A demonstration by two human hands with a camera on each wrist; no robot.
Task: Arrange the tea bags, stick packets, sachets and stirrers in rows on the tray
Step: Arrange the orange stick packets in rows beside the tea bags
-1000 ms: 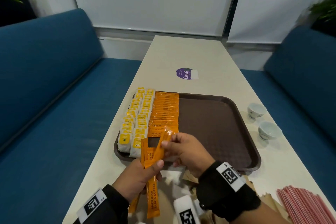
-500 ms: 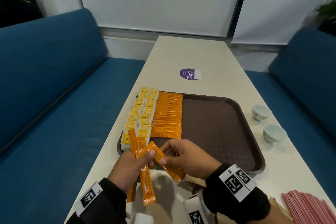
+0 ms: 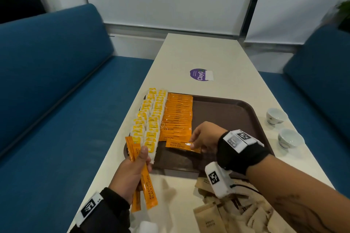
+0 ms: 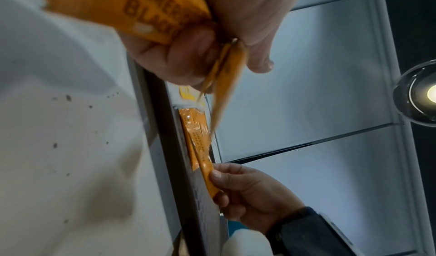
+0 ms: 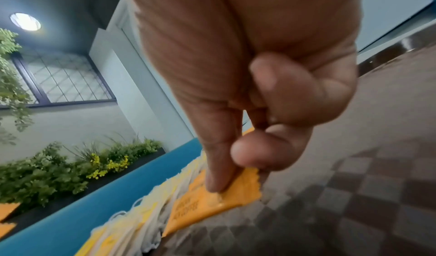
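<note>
The right hand (image 3: 205,136) pinches one orange stick packet (image 3: 182,146) by its right end, thumb under and fingers on top, and holds it flat and crosswise at centre frame in the head view, just below the packet row (image 3: 178,117) on the brown tray (image 3: 246,117); this orientation matches the laid packets, so it can likely extend the row. The left hand (image 3: 130,174), lower left of frame, is clamped around spare stick packets (image 3: 148,187), probably as a ready supply. Two tea bag rows (image 3: 149,117) fill the tray's left edge. Kraft sachets (image 3: 217,215) and red stirrers lie off-tray; stirrers are not visible.
</note>
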